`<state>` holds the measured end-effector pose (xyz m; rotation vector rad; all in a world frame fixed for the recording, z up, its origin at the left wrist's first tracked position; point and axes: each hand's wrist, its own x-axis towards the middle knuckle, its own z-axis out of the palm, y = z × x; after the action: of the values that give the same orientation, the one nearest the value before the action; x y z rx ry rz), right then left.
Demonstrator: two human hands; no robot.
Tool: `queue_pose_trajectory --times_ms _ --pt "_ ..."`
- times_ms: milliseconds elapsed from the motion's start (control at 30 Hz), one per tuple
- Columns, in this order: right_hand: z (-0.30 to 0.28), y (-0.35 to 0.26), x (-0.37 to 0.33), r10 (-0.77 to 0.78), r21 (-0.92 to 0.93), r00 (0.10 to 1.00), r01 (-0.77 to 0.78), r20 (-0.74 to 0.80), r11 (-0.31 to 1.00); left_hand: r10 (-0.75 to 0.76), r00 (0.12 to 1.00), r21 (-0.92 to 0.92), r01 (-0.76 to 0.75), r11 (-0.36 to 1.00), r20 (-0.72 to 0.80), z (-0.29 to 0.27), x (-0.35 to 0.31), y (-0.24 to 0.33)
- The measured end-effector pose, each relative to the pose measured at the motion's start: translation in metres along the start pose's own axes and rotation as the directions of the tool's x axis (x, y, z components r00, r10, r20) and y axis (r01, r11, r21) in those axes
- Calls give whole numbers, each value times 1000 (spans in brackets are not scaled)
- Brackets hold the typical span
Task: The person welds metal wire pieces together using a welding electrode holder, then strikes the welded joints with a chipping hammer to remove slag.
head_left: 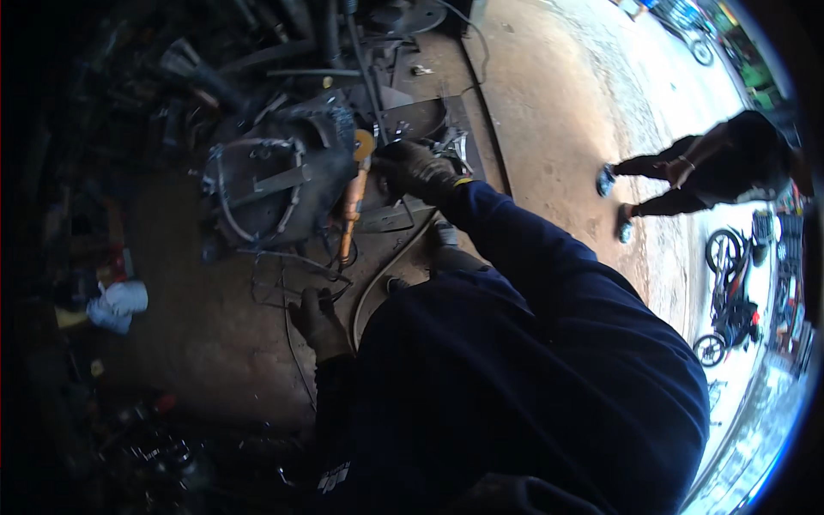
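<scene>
My left hand [319, 326], in a dark work glove, is low beside a thin wire-like metal frame [300, 268]. Its fingers are apart and appear to hold nothing. Farther forward, my right hand [418, 172], also gloved, reaches over the bench next to an angle grinder [353, 206] with an orange body and a yellow disc [364, 144]. Shadow hides the right fingers, so whether they grip something is unclear. Left of the grinder, a curved metal ring frame [225, 197] lies on a dark metal work surface [322, 197].
Metal scraps [463, 150] lie right of my right hand. A hose [367, 296] curves along the floor near my feet. White cloth [120, 302] sits at the left. On the right stand another person [730, 159] and a parked motorcycle [728, 292].
</scene>
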<state>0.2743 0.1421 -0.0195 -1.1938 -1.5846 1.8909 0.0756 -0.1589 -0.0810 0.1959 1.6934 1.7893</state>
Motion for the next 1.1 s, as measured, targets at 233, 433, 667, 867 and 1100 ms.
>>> queue_pose_trajectory --times_ms 233,433,667,867,1100 --pt "-9 -74 81 -86 -400 996 82 10 913 314 943 746 -287 601 110 44 -33 19" --pt "7 -87 204 -754 -675 570 699 327 236 282 959 741 -173 649 -22 74 -47 30" --pt "40 -118 218 -301 -759 867 495 398 422 446 885 941 -256 219 136 92 -55 27" --pt "96 -139 210 -326 -755 800 592 505 282 339 933 707 -161 689 -118 69 -58 -15" --pt "93 -136 231 -186 -822 879 476 439 313 467 877 952 -231 201 114 94 -54 -8"
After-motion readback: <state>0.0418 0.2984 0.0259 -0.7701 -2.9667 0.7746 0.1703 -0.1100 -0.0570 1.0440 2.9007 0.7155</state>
